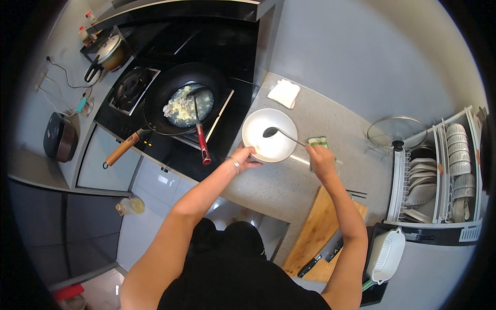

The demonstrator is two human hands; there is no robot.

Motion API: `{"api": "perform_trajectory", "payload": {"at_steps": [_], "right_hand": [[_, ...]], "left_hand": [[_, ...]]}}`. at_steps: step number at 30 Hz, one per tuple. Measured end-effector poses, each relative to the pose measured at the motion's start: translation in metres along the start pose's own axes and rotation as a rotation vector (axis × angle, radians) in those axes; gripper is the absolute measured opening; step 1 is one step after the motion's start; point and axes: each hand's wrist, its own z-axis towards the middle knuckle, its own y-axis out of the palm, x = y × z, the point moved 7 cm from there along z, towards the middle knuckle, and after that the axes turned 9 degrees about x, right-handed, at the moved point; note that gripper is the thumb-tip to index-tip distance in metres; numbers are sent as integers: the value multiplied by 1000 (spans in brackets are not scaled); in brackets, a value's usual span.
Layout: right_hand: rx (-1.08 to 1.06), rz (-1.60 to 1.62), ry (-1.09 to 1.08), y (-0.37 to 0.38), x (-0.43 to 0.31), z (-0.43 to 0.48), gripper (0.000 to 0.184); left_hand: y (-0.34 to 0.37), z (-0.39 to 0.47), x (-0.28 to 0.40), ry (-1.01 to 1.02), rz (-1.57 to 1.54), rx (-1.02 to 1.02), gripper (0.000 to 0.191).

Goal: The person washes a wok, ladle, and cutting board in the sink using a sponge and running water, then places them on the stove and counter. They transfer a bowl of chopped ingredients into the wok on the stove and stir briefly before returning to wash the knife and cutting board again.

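My left hand (248,156) grips the near left rim of a white bowl (281,149), above the counter beside the stove. In my right hand (321,157) is the handle of a metal spoon (285,134), whose dark-looking head lies over the bowl's inside. Left of the bowl, a black wok (159,85) on the stove holds pale yellow and whitish food (180,108) in liquid. A spatula with a red handle (201,141) rests in the wok, its handle over the near rim. A green and white cloth (317,142) lies partly behind my right hand.
A folded white cloth (285,93) lies near the wall. At the near right, a kitchen knife (323,254) rests on a wooden cutting board (310,232), with chopsticks (356,193) beyond. A dish rack (397,186), glass lid (397,133) and white colander (387,254) stand right. The wok's wooden handle (122,151) juts out.
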Motion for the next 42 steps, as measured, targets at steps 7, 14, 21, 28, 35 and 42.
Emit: {"api": "perform_trajectory", "payload": {"at_steps": [7,14,21,28,35,42], "right_hand": [[31,59,-5,-16,-1,-32,45],[5,134,137,-8,-10,-44,39],[-36,142,319,-1,-3,-35,31],[-129,30,359,6,-13,-24,29],[-226,-194,421,19,-23,-14,27],[-112,-72,487,-1,-101,73,26]], "left_hand": [[-25,-60,-20,-48,79,-24,77],[-77,-136,-33,-73,119,-68,55],[-121,-176,-16,-32,64,-40,47],[-193,-200,3,-7,-14,6,44],[-281,-210,24,17,-108,30,45],[-402,-210,46,81,-188,258,51]]}}
